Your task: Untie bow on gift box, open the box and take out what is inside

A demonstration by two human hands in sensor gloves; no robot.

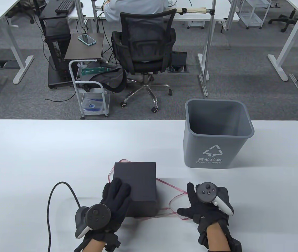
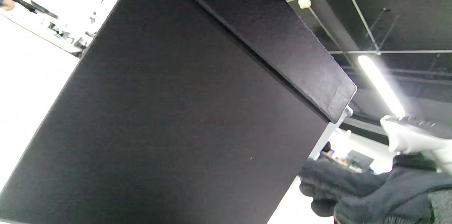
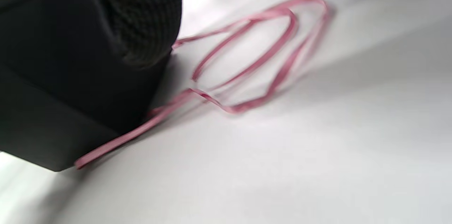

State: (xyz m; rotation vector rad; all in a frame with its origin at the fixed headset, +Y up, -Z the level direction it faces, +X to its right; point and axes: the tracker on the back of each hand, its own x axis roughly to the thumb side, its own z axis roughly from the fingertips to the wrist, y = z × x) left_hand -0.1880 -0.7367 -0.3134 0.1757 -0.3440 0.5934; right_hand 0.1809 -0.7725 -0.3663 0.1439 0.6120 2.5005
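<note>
A black gift box stands with its lid on at the near middle of the white table. My left hand lies on its near-left corner, fingers stretched over the lid. The left wrist view shows the box's side and the lid's rim close up. A thin pink ribbon lies loose and untied on the table around the box. My right hand rests flat to the right of the box, fingers spread, thumb beside the ribbon's near loops. The right wrist view shows the ribbon curling beside the box.
A grey waste bin stands open at the back right of the table. A black cable runs from my left tracker to the near edge. Beyond the table, a person sits on an office chair next to a small cart.
</note>
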